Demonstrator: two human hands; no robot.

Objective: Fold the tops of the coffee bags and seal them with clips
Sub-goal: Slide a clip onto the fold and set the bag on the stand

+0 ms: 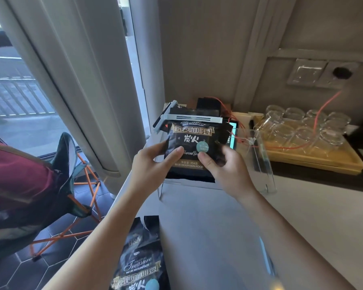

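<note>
While thumbs press its front, both hands [189,164] grip the clipped coffee bag [194,143].

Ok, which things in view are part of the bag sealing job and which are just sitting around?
Part of the job:
- clipped coffee bag, held by left hand and right hand
- grey clip across its folded top
- second coffee bag, top open, no clip

Just lying about:
- glass cups on yellow tray
- orange cable
- folding chair
</note>
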